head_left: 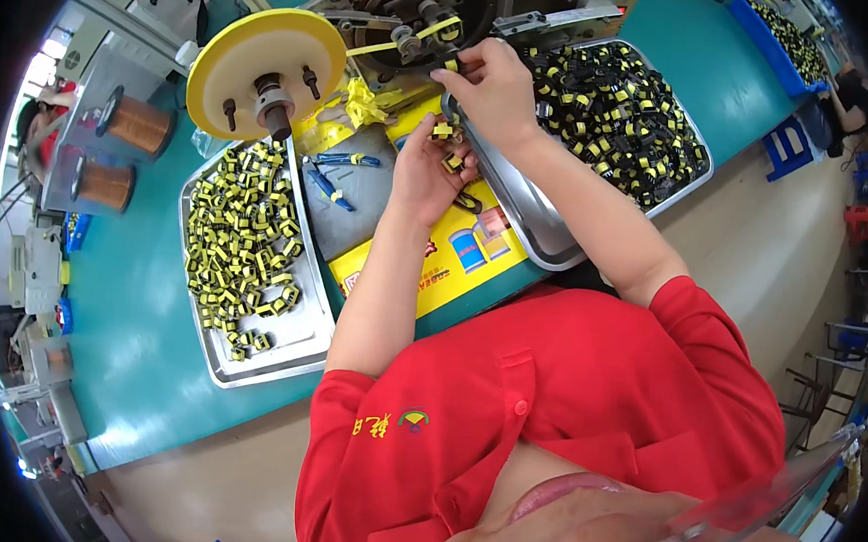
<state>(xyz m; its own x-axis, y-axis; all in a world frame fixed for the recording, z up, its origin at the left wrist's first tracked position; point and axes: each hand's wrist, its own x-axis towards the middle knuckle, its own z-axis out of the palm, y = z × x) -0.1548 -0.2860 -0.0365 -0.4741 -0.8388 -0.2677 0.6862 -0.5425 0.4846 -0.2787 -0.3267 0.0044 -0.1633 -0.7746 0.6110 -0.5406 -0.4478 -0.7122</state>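
Observation:
Small black coil bobbins wrapped in yellow tape [446,131] rest in my left hand [426,179], which is cupped palm up with its fingers curled round them. My right hand [496,94] reaches up to the machine [413,39], thumb and forefinger pinched on a dark bobbin [453,64] just below its spindle. A strip of yellow tape [373,49] runs from the large yellow tape roll [267,72] to this spindle. Fingers partly cover the pinched bobbin.
Left of my hands, a metal tray [295,347] carries many yellow-wrapped bobbins; another metal tray [545,240] at right is heaped with darker ones. Blue-handled tweezers or snips [330,187] lie on a grey plate. Copper wire spools [137,122] stand far left, a blue bin [781,44] far right.

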